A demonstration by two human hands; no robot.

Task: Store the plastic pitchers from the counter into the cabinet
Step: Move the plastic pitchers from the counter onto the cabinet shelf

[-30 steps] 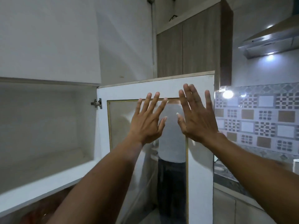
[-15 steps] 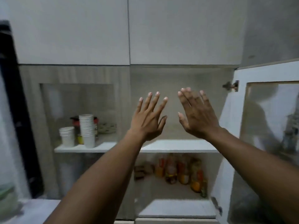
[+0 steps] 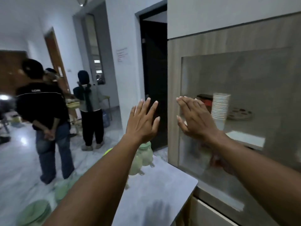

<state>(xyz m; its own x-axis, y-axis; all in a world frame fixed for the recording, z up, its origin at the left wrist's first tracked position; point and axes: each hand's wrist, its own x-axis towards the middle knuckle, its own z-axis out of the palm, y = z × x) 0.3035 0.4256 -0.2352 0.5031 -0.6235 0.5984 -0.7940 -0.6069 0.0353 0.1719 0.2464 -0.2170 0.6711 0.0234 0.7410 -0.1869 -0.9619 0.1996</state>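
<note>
View swung left off the open cabinet; my left hand [image 3: 141, 123] and right hand [image 3: 195, 118] raised, spread, empty; pale-green pitchers [image 3: 143, 158] near on counter [image 3: 156, 190].

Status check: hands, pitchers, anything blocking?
Left hand and right hand both open, raised, empty. Pale green pitchers on the counter, untouched, partly behind the left forearm. Cabinet door at right shut.

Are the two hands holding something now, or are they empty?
Empty. The left hand and right hand are raised with fingers spread, touching nothing.
</note>
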